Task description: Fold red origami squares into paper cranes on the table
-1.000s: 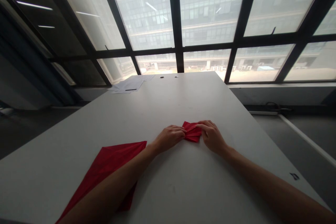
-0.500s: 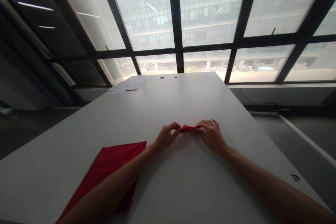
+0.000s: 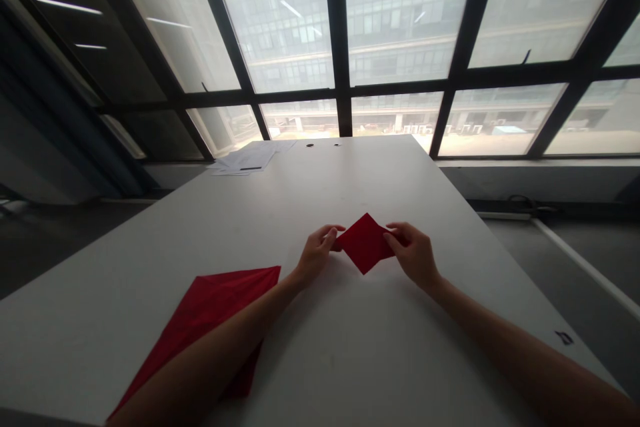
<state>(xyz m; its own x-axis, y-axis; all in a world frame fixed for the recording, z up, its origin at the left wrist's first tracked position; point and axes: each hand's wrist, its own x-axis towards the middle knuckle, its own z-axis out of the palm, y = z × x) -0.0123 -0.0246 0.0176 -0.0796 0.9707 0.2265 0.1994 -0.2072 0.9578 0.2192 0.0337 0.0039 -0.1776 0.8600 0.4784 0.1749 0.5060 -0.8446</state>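
Observation:
A small folded piece of red paper (image 3: 365, 245), diamond-shaped with a flap showing at each side, is held between my two hands over the white table (image 3: 320, 347). My left hand (image 3: 318, 250) pinches its left corner between thumb and fingers. At the opposite corner, my right hand (image 3: 413, 250) grips it with the thumb in front. A larger red sheet (image 3: 220, 307) lies on the table at the left, partly covered by my left forearm.
White papers (image 3: 247, 157) with a dark pen-like thing (image 3: 251, 168) on them lie at the table's far left. A small black mark (image 3: 565, 337) is near the right edge. Tall windows (image 3: 395, 27) stand beyond the far end.
The red paper was seen nearly edge-on and now shows its broad diamond face toward me. My right hand has shifted slightly right, its thumb now in front of the paper.

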